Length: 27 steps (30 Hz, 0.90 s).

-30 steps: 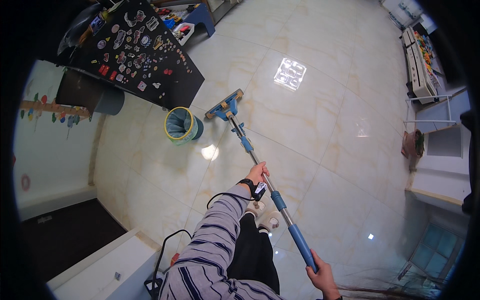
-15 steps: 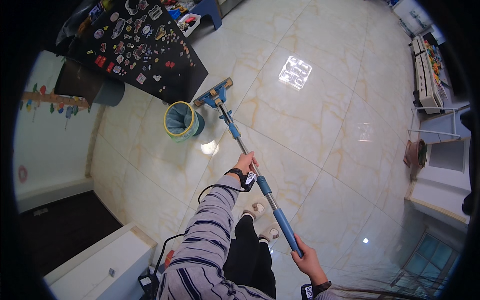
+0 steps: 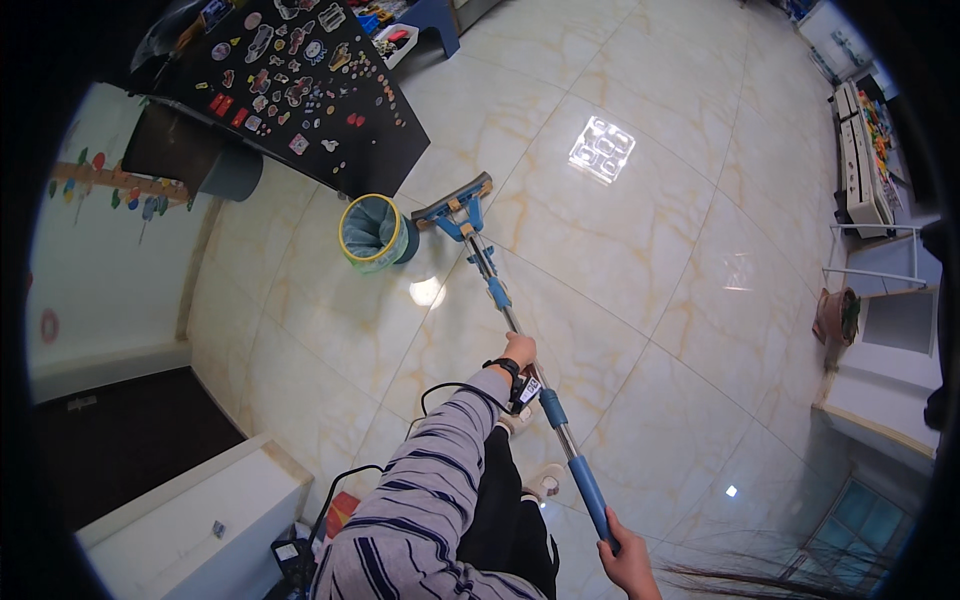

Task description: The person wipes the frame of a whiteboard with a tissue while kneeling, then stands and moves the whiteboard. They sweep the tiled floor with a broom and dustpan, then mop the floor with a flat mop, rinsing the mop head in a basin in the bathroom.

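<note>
A sponge mop (image 3: 590,494) with a blue and steel pole slants across the view, from the lower right up to its wide head. My left hand (image 3: 520,350) is closed around the metal shaft midway along. Lower down, my right hand (image 3: 630,562) grips the blue end of the handle. The mop head (image 3: 455,208), blue with a narrow sponge strip, lies just right of a lined waste bin (image 3: 346,232) with a yellow rim. Whether the sponge presses on the floor I cannot tell.
Glossy marble-look tiles (image 3: 600,265) cover the floor. A black panel full of stickers and magnets (image 3: 350,165) stands beyond the bin, with a grey bin (image 3: 235,175) beside it. On the right are a potted plant (image 3: 835,315) and a white drawer unit (image 3: 860,170).
The mop head has come back toward me and slightly right, relative to the yellow-rimmed bin. Both hands have moved with the pole, and the whole view has shifted a little.
</note>
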Each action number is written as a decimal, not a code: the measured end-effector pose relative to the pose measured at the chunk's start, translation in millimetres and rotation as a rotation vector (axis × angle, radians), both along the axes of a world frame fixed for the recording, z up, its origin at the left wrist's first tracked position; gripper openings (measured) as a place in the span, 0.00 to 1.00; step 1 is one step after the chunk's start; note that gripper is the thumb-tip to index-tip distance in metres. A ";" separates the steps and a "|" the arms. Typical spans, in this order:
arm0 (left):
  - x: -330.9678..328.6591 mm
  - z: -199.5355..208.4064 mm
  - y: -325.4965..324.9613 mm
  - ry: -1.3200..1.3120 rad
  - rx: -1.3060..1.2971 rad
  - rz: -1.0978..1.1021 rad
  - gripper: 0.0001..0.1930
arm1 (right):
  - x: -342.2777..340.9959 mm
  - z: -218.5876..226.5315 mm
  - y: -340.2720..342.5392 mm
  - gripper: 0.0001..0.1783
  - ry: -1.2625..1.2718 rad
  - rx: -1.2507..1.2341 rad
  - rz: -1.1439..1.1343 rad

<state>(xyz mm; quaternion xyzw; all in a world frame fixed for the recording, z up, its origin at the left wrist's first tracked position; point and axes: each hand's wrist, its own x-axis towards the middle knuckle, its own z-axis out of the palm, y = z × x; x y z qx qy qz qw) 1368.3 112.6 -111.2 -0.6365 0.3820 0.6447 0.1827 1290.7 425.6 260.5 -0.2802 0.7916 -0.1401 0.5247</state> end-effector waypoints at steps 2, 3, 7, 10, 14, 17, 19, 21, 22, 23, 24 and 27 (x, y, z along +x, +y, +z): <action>-3.7 2.8 14.7 -0.004 -0.132 -0.749 0.19 | -0.5 3.9 16.7 0.25 0.044 -0.019 0.001; -3.6 6.1 23.4 -0.002 -0.197 -0.996 0.14 | 2.9 6.6 25.8 0.17 0.063 -0.041 -0.002; -2.0 22.2 62.3 0.026 -0.219 -1.146 0.09 | 6.7 20.3 71.7 0.15 0.069 -0.021 0.004; 3.6 18.6 100.0 0.071 -0.332 -1.386 0.10 | 12.0 33.3 106.3 0.15 0.044 0.084 0.004; 25.2 -8.2 181.0 0.199 -0.131 -1.058 0.10 | 22.4 56.1 161.1 0.17 -0.023 0.134 -0.139; 37.6 -17.9 239.1 0.295 0.031 -0.812 0.15 | 23.7 74.3 215.3 0.20 -0.109 0.336 -0.245; 42.5 -7.2 275.3 0.381 0.113 -0.827 0.22 | 27.3 81.3 258.2 0.21 -0.136 0.372 -0.279; 40.5 18.0 325.3 0.175 0.460 -0.263 0.25 | 29.0 89.7 303.5 0.24 -0.205 0.406 -0.388; 42.5 32.1 347.3 0.167 0.535 -0.166 0.27 | 29.9 95.5 324.9 0.24 -0.210 0.367 -0.391; 38.9 44.7 366.0 0.094 0.609 -0.139 0.27 | 32.5 102.0 344.5 0.24 -0.214 0.330 -0.397; 35.3 56.3 386.5 0.109 0.584 -0.187 0.28 | 31.5 113.7 364.9 0.24 -0.241 0.376 -0.447; 38.0 78.7 445.8 0.189 0.736 -0.266 0.29 | 35.2 142.2 423.4 0.20 -0.141 0.337 -0.381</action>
